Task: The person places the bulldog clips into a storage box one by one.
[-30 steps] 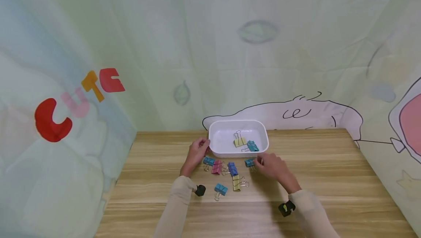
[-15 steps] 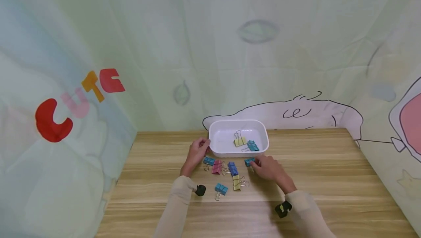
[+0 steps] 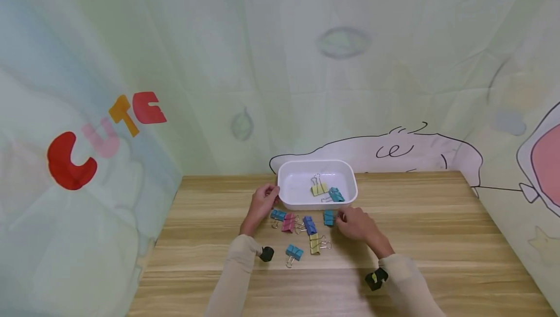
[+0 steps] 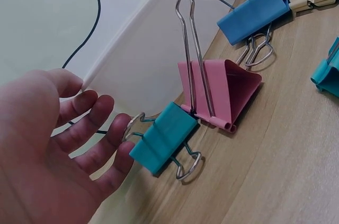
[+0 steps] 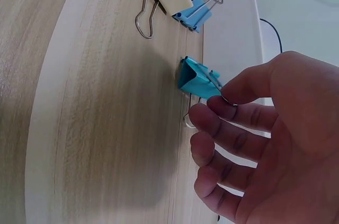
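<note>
1. Since a second ago, the right hand [image 3: 356,224] has drawn in toward the teal metal binder clip [image 3: 329,218] in front of the tray; the clip now stands turned on end, a little leftward of its earlier spot.
2. Right hand: thumb and forefinger pinch the clip's wire handle, as the right wrist view shows [image 5: 198,82]. The clip's body touches the light wooden table [image 3: 437,239], just beside the near wall of the white rectangular plastic tray [image 3: 350,181].
3. Left hand [image 3: 261,204]: unchanged, fingers relaxed and nearly straight, fingertips [image 4: 100,105] against the tray's left end; it holds nothing.
4. Inside the tray: one yellow binder clip [image 3: 319,188] and one teal binder clip [image 3: 336,194], touching.
5. On the table near the left hand: a second teal clip [image 4: 161,138] touching a pink clip [image 4: 220,94], then a blue clip [image 4: 253,15].
6. Nearer the person: a light-blue clip [image 3: 293,252] and a pale yellow clip [image 3: 314,243].
</note>
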`<control>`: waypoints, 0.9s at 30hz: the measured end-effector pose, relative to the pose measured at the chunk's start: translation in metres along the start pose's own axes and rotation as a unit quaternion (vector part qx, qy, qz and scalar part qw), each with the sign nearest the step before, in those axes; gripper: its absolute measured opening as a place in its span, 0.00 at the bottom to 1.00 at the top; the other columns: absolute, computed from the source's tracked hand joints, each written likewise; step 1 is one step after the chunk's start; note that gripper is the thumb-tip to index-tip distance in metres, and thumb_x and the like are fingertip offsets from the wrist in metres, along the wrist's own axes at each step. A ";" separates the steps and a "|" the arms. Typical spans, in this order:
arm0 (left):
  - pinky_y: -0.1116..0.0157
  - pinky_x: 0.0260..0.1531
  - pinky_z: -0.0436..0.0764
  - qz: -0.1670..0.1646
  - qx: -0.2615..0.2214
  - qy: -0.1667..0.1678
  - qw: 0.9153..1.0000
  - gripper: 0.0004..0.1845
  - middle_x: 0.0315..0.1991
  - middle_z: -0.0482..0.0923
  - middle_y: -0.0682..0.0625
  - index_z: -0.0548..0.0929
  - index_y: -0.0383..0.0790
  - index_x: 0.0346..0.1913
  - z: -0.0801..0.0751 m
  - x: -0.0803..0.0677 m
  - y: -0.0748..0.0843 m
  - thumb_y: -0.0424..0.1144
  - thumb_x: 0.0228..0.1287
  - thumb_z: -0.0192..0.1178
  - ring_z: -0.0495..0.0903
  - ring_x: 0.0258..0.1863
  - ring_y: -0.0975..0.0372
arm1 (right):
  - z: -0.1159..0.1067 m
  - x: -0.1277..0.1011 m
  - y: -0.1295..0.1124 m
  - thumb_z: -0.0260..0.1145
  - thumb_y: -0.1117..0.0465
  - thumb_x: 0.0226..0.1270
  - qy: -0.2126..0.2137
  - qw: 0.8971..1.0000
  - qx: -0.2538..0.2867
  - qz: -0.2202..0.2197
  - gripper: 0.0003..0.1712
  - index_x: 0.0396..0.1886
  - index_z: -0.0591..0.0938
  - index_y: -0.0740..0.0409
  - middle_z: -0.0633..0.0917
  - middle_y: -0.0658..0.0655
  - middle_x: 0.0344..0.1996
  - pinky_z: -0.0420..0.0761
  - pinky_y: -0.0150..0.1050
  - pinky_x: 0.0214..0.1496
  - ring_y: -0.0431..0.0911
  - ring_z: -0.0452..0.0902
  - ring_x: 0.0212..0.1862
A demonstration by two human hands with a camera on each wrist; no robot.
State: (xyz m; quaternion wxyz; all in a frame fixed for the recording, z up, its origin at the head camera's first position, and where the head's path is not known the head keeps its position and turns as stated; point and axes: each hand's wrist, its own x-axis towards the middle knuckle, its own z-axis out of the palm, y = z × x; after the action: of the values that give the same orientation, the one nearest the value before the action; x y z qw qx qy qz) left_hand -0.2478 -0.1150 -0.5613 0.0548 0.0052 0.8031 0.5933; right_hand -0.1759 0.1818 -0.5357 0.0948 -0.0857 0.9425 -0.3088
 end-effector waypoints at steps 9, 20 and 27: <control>0.67 0.30 0.79 0.006 -0.003 0.003 1.000 0.16 0.37 0.81 0.42 0.81 0.30 0.49 0.000 -0.002 -0.001 0.42 0.82 0.54 0.81 0.37 0.47 | -0.005 -0.001 -0.005 0.61 0.61 0.74 -0.007 1.000 0.004 0.003 0.08 0.31 0.79 0.54 0.77 0.50 0.21 0.71 0.39 0.27 0.45 0.71 0.24; 0.66 0.32 0.79 -0.002 -0.002 0.002 1.000 0.16 0.38 0.81 0.41 0.81 0.31 0.50 0.000 -0.003 0.000 0.43 0.82 0.54 0.80 0.37 0.49 | -0.023 -0.002 -0.014 0.62 0.60 0.73 -0.007 0.999 -0.034 -0.005 0.10 0.28 0.78 0.53 0.76 0.50 0.19 0.68 0.37 0.24 0.44 0.70 0.22; 0.66 0.32 0.79 0.003 -0.005 0.004 1.000 0.16 0.37 0.81 0.42 0.81 0.30 0.50 0.001 -0.001 -0.001 0.43 0.82 0.54 0.80 0.36 0.49 | -0.037 -0.002 -0.029 0.62 0.60 0.74 -0.007 0.999 -0.045 -0.030 0.10 0.29 0.78 0.54 0.76 0.50 0.20 0.70 0.36 0.25 0.43 0.70 0.23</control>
State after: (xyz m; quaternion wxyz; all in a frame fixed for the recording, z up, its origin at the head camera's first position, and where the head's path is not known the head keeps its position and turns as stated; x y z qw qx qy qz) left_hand -0.2470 -0.1142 -0.5621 0.0500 0.0052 0.8002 0.5977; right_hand -0.1794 0.1804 -0.4890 0.0886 -0.1200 0.9516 -0.2686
